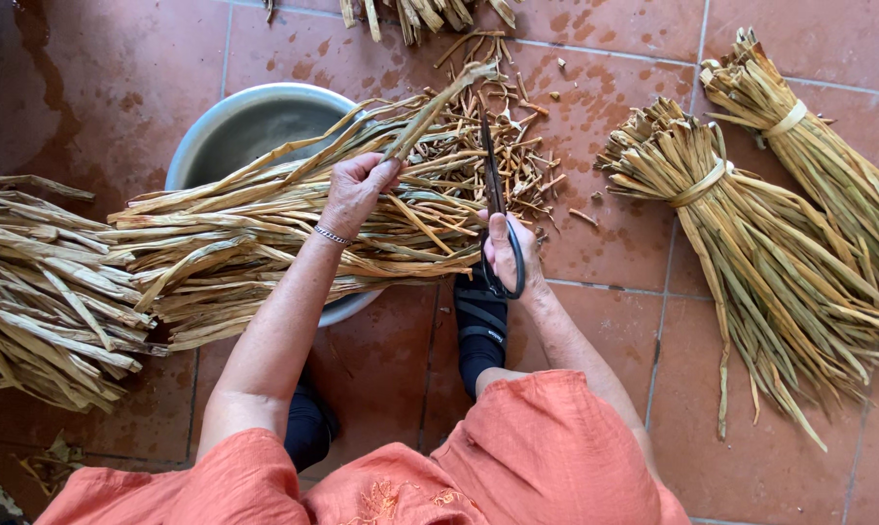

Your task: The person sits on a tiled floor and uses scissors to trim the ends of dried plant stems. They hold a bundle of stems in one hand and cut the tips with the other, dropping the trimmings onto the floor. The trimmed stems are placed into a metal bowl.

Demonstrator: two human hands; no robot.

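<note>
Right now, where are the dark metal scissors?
In the head view, the dark metal scissors are held in the right hand, centre frame, blades pointing up over the cut scraps, right of the dried leaves.

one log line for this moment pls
left hand: grips dried leaf strips over metal basin | right hand: holds black scissors, blades up | tied bundles at right on tile floor

No packages, labels, signs or screens anywhere in this view.
</note>
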